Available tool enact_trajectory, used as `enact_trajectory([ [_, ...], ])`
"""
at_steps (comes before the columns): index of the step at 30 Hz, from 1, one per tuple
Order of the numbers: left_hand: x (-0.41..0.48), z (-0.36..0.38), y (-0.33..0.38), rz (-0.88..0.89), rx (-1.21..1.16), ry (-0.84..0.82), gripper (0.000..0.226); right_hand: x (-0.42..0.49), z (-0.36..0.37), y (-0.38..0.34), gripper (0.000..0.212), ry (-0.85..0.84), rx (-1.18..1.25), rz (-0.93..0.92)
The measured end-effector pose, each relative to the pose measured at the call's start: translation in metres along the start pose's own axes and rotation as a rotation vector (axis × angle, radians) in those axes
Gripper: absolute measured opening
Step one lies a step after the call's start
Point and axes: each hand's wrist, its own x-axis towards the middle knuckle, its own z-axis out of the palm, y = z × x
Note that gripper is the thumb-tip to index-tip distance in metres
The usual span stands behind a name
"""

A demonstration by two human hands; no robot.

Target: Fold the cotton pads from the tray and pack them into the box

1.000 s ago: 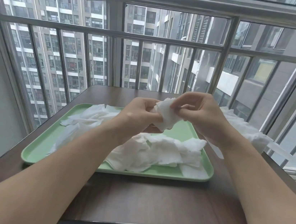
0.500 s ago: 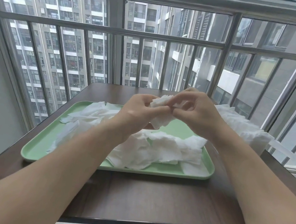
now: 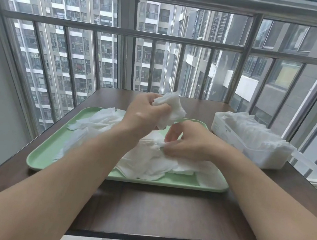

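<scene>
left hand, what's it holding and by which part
The left hand grips a bunch of folded cotton pads by its lower left edge, raised above the tray.

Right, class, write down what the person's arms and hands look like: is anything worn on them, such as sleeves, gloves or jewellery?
The left forearm and right forearm are bare down to the frame's lower edge; no sleeve shows. The left hand and right hand wear no gloves. No watch, bracelet or ring is visible on either wrist or on the fingers that show.
</scene>
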Motion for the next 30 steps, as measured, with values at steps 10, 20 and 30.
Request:
enact_trajectory([
  [10, 0.006, -0.004, -0.003, -0.109, -0.121, 0.061, 0.009, 0.001, -0.033, 0.017, 0.014, 0.377, 0.736, 0.12],
  [20, 0.002, 0.004, -0.007, -0.227, -0.219, -0.108, 0.017, -0.007, -0.042, 0.013, 0.037, 0.156, 1.285, 0.012],
  [30, -0.005, 0.008, 0.001, -0.106, -0.24, -0.258, 0.039, -0.004, -0.033, 0.015, 0.032, 0.25, 0.997, 0.051],
])
